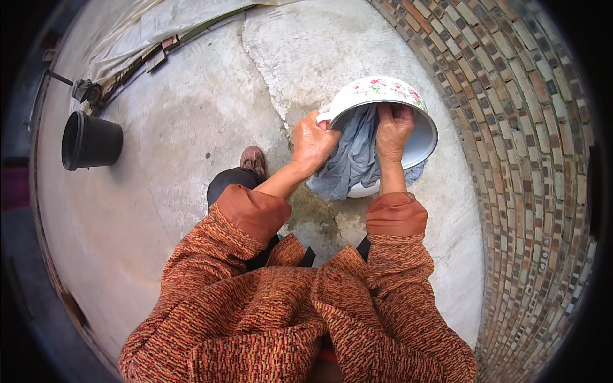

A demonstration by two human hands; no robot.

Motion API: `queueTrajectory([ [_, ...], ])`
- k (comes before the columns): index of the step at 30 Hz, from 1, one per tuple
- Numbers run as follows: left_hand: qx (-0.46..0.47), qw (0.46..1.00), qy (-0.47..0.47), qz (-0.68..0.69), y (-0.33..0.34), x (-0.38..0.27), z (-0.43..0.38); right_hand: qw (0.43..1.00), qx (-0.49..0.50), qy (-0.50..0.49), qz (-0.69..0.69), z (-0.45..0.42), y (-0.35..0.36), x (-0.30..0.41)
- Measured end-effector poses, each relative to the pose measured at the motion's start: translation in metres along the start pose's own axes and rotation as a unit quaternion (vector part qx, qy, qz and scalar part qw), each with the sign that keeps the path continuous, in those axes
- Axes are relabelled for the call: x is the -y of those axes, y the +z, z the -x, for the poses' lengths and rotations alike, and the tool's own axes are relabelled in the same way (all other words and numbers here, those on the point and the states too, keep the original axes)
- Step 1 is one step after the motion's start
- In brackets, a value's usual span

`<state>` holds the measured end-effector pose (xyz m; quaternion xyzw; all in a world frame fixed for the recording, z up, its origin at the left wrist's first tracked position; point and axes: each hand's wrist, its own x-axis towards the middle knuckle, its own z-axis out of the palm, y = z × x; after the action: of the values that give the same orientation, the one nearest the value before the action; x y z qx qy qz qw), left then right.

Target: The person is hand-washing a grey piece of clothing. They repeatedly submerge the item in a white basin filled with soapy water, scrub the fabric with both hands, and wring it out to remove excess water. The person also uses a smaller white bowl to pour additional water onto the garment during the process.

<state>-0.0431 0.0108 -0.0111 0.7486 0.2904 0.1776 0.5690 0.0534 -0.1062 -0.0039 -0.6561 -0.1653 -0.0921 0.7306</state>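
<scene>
A white enamel pot (pixel 429 139) with a floral band is tipped on its side, its mouth towards me. My left hand (pixel 313 141) grips its white loop handle (pixel 324 116) on the left. My right hand (pixel 393 131) reaches into the mouth, fingers bent and fingertips partly hidden under the upper wall. A wet-looking grey-blue cloth (pixel 352 153) hangs out over the lower rim beside my right hand; whether the fingers pinch it cannot be made out. Below the pot, a white vessel (pixel 365 190) shows only in part, with bluish cloth (pixel 415 171) at its right edge.
A black plastic bucket (pixel 98 141) lies tipped on the cracked concrete floor (pixel 191 115) at left. A brick wall (pixel 522 158) runs along the right. Plastic sheeting (pixel 129 38) and wood pieces (pixel 155 56) edge the upper left. My shoe (pixel 253 160) is near the middle.
</scene>
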Motion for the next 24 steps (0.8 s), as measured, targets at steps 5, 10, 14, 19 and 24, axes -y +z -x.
queueTrajectory([
  [5,0.023,0.998,0.055,-0.006,-0.003,-0.013,-0.002,0.871,-0.037,-0.288,0.395,-0.005,-0.01,0.008],
  [10,0.044,0.997,0.027,0.061,0.002,-0.005,0.009,0.86,0.139,-0.25,0.422,0.009,0.012,0.001],
  [14,0.023,0.993,-0.017,0.112,-0.002,0.007,0.0,0.835,0.296,-0.223,0.407,0.025,0.017,0.0],
  [19,0.011,0.996,-0.065,0.065,0.0,0.016,-0.009,0.777,0.393,-0.154,0.467,0.034,-0.001,-0.006],
  [24,-0.023,0.997,0.021,-0.073,0.002,0.011,-0.011,0.727,0.279,-0.034,0.627,0.02,-0.025,-0.016],
])
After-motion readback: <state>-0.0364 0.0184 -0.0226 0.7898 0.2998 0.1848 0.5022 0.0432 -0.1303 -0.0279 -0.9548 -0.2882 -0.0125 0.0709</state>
